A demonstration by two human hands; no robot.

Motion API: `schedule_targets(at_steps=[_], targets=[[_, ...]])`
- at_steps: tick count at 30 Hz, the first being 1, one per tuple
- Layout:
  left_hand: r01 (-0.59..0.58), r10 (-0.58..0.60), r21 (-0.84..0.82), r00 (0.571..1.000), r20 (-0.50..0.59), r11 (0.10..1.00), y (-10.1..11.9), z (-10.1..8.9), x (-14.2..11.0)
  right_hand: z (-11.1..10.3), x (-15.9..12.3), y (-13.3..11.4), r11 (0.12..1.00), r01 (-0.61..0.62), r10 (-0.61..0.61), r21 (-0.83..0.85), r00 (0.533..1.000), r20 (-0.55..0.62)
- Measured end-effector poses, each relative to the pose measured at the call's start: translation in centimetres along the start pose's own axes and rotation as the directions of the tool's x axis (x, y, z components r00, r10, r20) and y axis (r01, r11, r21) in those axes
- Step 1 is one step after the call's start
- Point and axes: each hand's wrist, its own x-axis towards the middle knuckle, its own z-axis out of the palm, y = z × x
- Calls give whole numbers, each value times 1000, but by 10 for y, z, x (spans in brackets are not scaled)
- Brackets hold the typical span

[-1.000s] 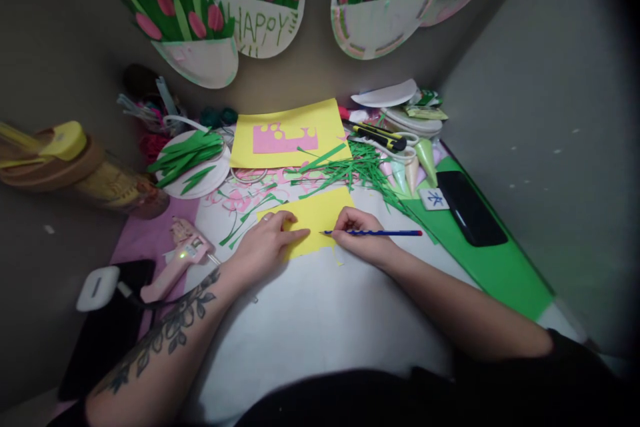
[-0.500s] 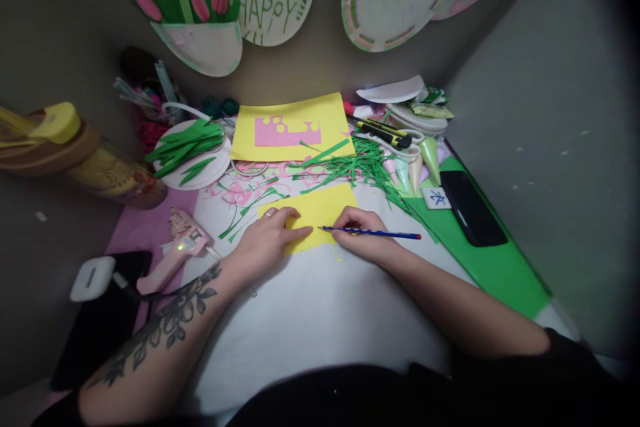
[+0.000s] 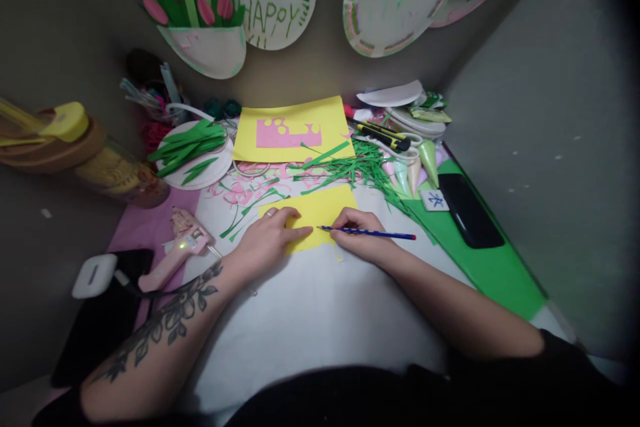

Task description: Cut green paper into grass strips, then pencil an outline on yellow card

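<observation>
A small sheet of yellow paper (image 3: pixel 327 202) lies on the white table surface in front of me. My left hand (image 3: pixel 267 238) rests on its left part, thumb and index finger spread apart and pressing it down. In my right hand (image 3: pixel 361 232) is a dark blue pencil (image 3: pixel 387 234), pinched near its point. The pencil lies almost level, its red end towards the right. Its tip is at the paper, just right of my left thumb; whether it touches is too small to tell. A little strip of yellow paper sticks out below my right hand.
Green paper strips (image 3: pixel 367 163) and pink scraps lie behind the sheet. Farther back is a larger yellow sheet (image 3: pixel 295 152) with a cut pink piece. A pink glue gun (image 3: pixel 175 260) is at left, a black phone (image 3: pixel 470 210) at right. A tumbler (image 3: pixel 120 170) stands far left.
The view has shifted slightly. The pencil's red end has moved a little to the left, while both hands stay in nearly the same place on the paper.
</observation>
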Motion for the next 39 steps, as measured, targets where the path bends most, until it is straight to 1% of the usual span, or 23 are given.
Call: schedule_targets(at_steps=[6,11,15,20,25,32,39], targets=[[1,-1,-5,1000,-6,1000,-1,1,0,1,1,0,1000,8,-8,2,1000,-3],[-4,4,-5,1000,0,1000,-1,1,0,-1,1,-1,999,42,-42,-21,999,14],[-3,3,-3,1000,-5,1000,-1,1,0,-1,1,1,999,35,-35,-24,999,13],[6,-7,-25,1000,-22,1000,-1,1,0,-2,1,1,999,48,-47,-11,998,47],[-4,3,-37,1000,-28,999,-1,1,-1,-2,1,0,999,48,-47,-10,998,31],[-2,3,8,1000,-8,1000,0,0,-1,-1,1,5,998,52,-54,31,997,60],[-14,14,-7,1000,-20,1000,-2,2,-1,-3,1,5,997,72,-74,39,994,80]])
